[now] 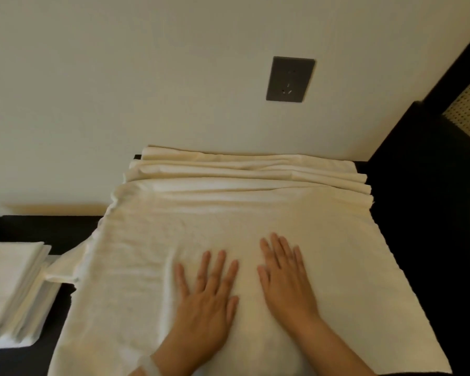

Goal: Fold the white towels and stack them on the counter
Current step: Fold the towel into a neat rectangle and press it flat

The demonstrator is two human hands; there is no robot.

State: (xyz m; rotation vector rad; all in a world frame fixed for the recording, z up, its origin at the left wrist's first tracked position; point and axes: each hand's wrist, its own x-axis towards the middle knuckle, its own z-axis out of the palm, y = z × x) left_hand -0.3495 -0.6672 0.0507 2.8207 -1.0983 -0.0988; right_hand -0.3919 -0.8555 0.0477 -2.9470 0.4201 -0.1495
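a large cream-white terry towel [228,218] lay spread across the dark worktop [38,229], its far end bunched in long ridges against the pale wall [120,77]. the left hand [206,299] and the right hand [285,278] both rested flat on the towel's near middle, side by side, fingers straight and spread, grasping nothing. a stack of folded white towels [14,283] sat on the worktop at the left, just beside the spread towel's edge. a grey socket plate [290,79] was set in the wall above.
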